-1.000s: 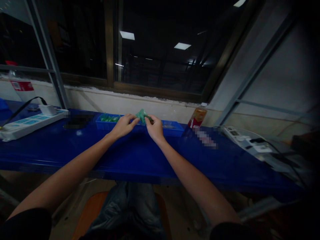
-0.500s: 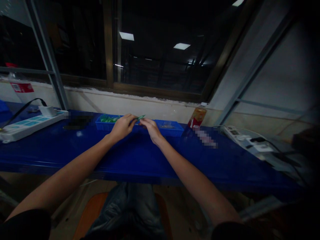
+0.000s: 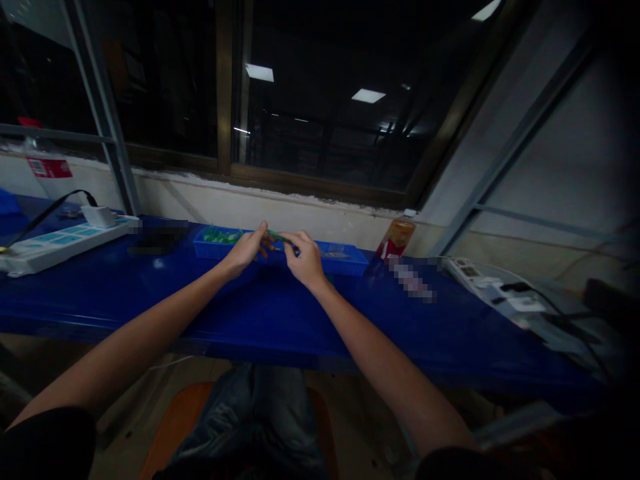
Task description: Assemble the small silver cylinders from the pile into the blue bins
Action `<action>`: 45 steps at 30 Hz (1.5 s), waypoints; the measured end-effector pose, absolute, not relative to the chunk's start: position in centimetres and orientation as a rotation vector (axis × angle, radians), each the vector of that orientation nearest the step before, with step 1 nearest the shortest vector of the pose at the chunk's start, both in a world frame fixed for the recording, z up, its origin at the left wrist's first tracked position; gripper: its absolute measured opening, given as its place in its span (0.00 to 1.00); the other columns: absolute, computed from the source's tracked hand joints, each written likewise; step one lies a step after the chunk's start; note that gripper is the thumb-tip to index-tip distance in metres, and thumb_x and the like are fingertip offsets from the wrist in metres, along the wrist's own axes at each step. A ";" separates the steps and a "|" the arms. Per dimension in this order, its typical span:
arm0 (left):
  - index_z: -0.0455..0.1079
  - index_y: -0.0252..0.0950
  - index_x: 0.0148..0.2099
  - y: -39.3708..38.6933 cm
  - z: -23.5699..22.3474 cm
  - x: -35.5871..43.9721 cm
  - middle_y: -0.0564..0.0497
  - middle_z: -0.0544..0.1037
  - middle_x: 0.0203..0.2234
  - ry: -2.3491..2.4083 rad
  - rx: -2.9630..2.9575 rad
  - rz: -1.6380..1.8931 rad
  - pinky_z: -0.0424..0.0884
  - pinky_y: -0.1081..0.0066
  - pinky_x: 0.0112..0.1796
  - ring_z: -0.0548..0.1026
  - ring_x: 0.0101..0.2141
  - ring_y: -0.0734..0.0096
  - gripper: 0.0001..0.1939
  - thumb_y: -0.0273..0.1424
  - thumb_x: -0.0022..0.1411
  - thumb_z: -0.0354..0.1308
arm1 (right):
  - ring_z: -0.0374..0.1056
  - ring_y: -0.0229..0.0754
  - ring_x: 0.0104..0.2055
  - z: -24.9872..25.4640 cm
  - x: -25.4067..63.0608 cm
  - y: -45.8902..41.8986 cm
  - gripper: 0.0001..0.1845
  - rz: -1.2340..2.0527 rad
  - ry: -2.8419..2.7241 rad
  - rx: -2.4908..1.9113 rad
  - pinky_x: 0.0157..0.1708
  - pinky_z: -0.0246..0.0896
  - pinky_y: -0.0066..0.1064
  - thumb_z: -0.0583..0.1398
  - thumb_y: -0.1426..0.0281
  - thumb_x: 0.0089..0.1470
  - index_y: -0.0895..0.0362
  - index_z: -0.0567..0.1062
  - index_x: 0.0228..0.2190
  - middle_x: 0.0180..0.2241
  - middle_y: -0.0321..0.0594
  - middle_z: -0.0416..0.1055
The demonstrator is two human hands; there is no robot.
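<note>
A small, slender green piece (image 3: pixel 277 235) is held up between my two hands, above a long blue tray (image 3: pixel 350 267). My left hand (image 3: pixel 249 249) pinches its left end, with the other fingers loosely curled. At its right end, my right hand (image 3: pixel 306 259) has closed fingers on it. The piece is too small and dim to name more exactly. Green plastic-looking pieces (image 3: pixel 219 235) fill the tray's left part. Small pale bits (image 3: pixel 336 251) lie in its right part, and my hands hide much of the middle.
On the blue table (image 3: pixel 280 320), a bottle of amber drink (image 3: pixel 399 237) stands right of the tray. Power strips lie at left (image 3: pixel 70 241) and right (image 3: pixel 493 287), with cables. A dark flat object (image 3: pixel 157 240) lies left of the tray. A red-capped bottle (image 3: pixel 47 167) stands far left.
My right hand has turned and its fingers have curled further around the green piece. My left hand has tipped more upright, and the piece now slants down to the right.
</note>
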State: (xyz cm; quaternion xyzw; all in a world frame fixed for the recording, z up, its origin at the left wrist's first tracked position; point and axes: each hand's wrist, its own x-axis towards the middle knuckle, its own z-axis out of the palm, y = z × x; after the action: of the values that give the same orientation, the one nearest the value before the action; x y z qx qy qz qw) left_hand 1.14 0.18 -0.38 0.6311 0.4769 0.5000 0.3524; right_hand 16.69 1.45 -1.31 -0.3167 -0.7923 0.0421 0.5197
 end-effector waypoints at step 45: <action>0.67 0.33 0.42 -0.4 -0.3 1.2 0.47 0.74 0.35 1.244 2.354 1.731 0.67 0.70 0.40 0.71 0.37 0.70 0.10 0.26 0.59 0.48 | 0.65 0.39 0.39 -0.7 15.6 0.0 0.17 0.422 -1.792 -0.710 0.39 0.61 0.31 0.54 0.56 0.51 0.57 0.72 0.29 0.34 0.40 0.69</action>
State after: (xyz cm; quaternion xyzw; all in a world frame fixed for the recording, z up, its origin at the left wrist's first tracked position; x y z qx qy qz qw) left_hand 1.16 -0.36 -0.32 0.7411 0.3916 0.5451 -0.0171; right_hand 15.62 0.02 -0.75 -0.3002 -0.7577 0.1784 0.5513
